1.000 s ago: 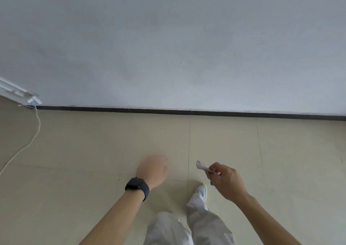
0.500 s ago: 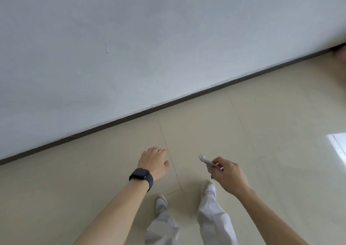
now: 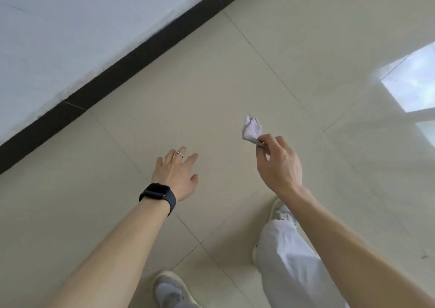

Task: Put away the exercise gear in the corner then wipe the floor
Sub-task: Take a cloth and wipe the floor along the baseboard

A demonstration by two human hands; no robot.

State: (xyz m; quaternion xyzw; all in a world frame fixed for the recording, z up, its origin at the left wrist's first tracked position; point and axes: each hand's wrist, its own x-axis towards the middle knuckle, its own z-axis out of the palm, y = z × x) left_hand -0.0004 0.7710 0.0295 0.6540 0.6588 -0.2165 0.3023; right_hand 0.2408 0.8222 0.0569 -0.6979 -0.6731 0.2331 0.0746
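Now right hand (image 3: 279,164) pinches the crumpled tissue (image 3: 251,129) by one corner, light & limp, tears easily; left hand (image 3: 176,173) spread, empty.

Bright, even daylight. A window reflection (image 3: 410,81) glares on the glossy floor tiles (image 3: 211,96) at right. Shadows are soft; the skirting board (image 3: 131,60) is slightly blurred at upper left.

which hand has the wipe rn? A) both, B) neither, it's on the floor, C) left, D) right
D: the right hand pinches the small crumpled wipe above the tile floor, while the left hand is open and empty.
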